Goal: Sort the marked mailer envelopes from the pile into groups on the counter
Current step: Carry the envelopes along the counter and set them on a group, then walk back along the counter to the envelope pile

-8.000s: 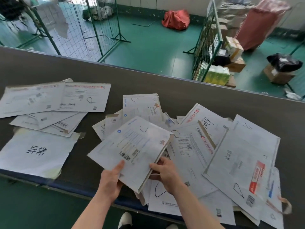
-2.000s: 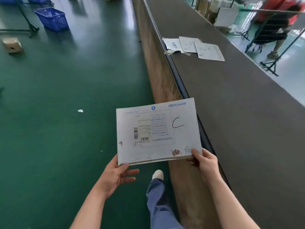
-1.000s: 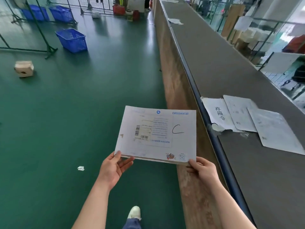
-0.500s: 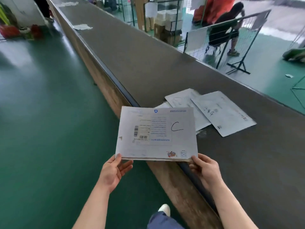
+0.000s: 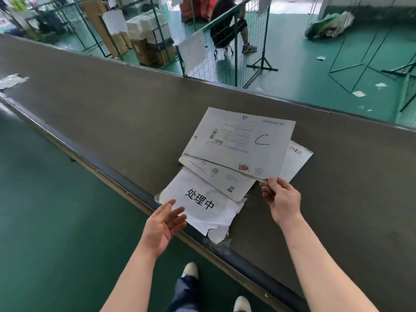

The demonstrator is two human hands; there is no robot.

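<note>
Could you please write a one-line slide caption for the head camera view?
Right hand lowers a C-marked mailer envelope onto a small group on the counter; left hand open.

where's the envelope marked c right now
In the head view the C envelope is right of centre over the counter, on top of two other envelopes beyond the paper sign. The right hand pinches its near corner.

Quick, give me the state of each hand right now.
Left hand: open, fingers spread, holding nothing, above the counter's near edge.
Right hand: pinching the near corner of the C-marked mailer envelope.
</note>
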